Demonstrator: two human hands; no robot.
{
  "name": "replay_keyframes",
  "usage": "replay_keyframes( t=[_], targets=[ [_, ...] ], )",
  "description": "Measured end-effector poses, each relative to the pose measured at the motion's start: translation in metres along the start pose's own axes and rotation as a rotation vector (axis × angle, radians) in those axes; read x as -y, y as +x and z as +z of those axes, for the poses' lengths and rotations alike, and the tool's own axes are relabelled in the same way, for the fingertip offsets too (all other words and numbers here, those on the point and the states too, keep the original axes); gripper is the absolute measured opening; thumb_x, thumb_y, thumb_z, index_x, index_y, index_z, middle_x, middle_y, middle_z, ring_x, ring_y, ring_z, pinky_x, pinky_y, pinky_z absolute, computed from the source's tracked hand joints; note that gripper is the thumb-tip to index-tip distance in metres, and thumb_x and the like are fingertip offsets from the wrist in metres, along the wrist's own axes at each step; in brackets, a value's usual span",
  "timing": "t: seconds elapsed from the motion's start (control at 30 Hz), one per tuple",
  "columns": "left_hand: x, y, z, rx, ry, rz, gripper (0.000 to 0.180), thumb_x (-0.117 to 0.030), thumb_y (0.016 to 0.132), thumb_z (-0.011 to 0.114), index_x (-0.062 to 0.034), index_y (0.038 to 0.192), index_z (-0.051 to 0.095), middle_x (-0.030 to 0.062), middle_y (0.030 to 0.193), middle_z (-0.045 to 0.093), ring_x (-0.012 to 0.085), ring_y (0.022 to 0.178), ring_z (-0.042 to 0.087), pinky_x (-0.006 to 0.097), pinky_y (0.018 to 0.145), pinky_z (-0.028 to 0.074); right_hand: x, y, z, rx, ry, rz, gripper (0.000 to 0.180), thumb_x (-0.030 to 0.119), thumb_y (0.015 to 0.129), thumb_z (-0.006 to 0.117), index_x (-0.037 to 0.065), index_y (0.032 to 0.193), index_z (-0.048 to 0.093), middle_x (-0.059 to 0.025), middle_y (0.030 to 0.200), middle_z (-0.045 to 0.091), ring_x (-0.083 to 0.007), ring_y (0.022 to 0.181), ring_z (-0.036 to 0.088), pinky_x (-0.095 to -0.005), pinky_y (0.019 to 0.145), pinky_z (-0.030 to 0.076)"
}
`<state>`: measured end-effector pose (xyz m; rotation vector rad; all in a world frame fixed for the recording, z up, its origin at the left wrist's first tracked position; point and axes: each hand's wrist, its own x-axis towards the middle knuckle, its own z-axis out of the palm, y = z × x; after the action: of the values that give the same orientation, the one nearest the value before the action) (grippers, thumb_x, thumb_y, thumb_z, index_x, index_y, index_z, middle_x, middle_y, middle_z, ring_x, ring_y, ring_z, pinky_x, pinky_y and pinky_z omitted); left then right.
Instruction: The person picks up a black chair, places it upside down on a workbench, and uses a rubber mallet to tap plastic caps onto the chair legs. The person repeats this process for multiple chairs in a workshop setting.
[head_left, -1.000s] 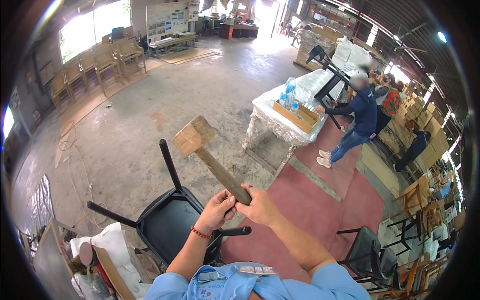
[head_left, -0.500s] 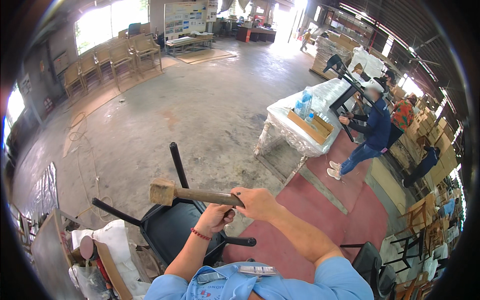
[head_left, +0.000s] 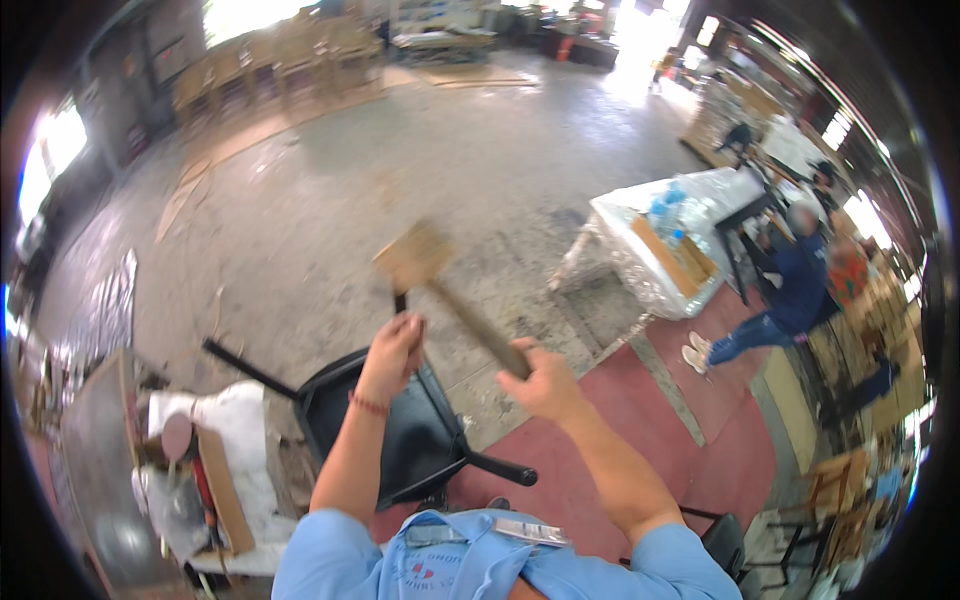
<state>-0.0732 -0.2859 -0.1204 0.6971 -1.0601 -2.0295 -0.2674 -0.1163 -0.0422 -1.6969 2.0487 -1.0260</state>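
Note:
My right hand grips the handle of a wooden mallet, whose blurred head is raised up and to the left, just above the chair. A black chair lies tipped over in front of me with its legs sticking out. My left hand is wrapped around the chair's upright black leg, right under the mallet head. A red band sits on my left wrist.
A plastic-covered table with bottles and a wooden tray stands to the right, where a person in blue crouches. White cloth and cardboard lie at my left. Wooden chairs line the back. A red mat covers the floor.
The mallet swung down to the left, level over the chair, and is now raised again. My left hand left the mallet handle and took hold of the chair's upright leg.

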Motion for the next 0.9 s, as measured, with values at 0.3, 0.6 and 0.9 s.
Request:
replay_keyframes(
  t=[0.3,0.6,0.9],
  targets=[
    [-0.049,0.131,-0.064,-0.259,0.062,0.324,0.028,-0.019,0.099,0.056,0.0050,0.113,0.062,0.0047,0.091,0.064,0.0057,0.052,0.045,0.023,0.047,0.034,0.008,0.028,0.006,0.102,0.543,0.395,0.026,0.015,0.082,0.072,0.000,0.098,0.057,0.0000,0.066,0.053,-0.0077,0.048,0.051,-0.0249,0.043,0.042],
    [-0.052,0.167,-0.068,-0.081,0.100,0.195,0.032,-0.020,0.099,0.060,0.0042,0.120,0.062,-0.0036,0.078,0.055,0.0037,0.058,0.041,0.021,0.051,0.034,0.009,0.048,0.022,0.155,0.513,0.442,0.032,0.018,0.082,0.072,-0.003,0.100,0.058,-0.0025,0.064,0.055,-0.0090,0.047,0.051,-0.0254,0.042,0.042],
    [-0.056,0.162,-0.066,-0.061,0.278,0.147,0.032,-0.018,0.100,0.058,0.0043,0.122,0.060,-0.0019,0.082,0.056,0.0034,0.060,0.040,0.020,0.053,0.035,0.012,0.072,0.024,0.152,0.462,0.362,0.042,0.025,0.088,0.070,-0.006,0.114,0.059,-0.0031,0.068,0.056,-0.0101,0.049,0.052,-0.0269,0.044,0.043]
  ],
)
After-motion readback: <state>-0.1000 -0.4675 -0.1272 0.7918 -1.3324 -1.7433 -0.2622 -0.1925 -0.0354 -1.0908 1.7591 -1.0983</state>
